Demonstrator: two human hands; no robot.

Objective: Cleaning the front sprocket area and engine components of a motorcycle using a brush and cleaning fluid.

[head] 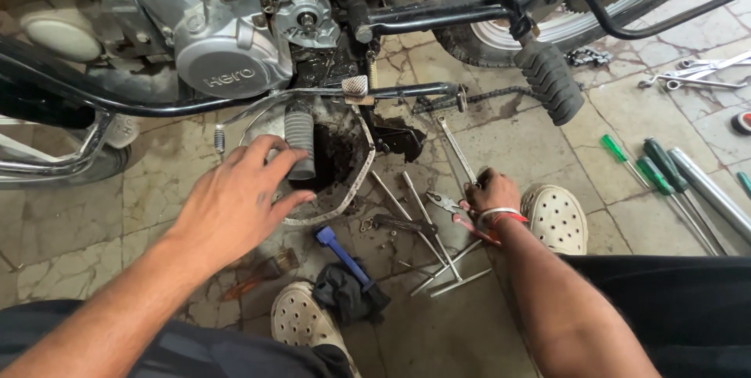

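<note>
While my left hand [235,202] curls loosely around the ribbed rubber footpeg [300,143] under the engine [223,41], my right hand [491,194] closes on a spanner [456,149] among floor tools beside the pliers [450,207].

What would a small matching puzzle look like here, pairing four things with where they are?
Things:
1. left hand
2. right hand
3. green-handled screwdrivers
4. black rag

Places:
A. on the floor at the far right
B. on the ribbed rubber footpeg under the engine
C. by the white shoe at the bottom
D. among the wrenches and pliers on the floor

Pairs: 1-B, 2-D, 3-A, 4-C
</note>
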